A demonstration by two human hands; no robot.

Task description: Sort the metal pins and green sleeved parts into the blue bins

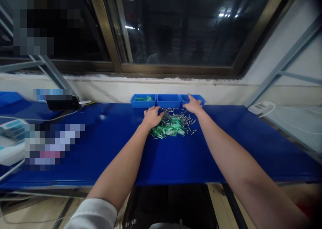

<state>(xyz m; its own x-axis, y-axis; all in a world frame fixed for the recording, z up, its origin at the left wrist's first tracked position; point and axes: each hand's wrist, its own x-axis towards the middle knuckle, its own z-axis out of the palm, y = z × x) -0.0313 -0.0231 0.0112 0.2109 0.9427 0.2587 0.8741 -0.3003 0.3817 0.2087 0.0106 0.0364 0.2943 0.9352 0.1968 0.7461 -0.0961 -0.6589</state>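
Grip I can't make out on left hand (151,118) or right hand (193,105), but metal pins (193,132) near the counter (168,162)'s back edge look light, stiff, slick, best pinched mid-shank.

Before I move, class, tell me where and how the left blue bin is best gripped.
I'd grip the left blue bin by its left end's rim, coming from above and the left. That end looks free, while the middle bin crowds its right. Its open top holds green pieces, so it is probably best kept level.
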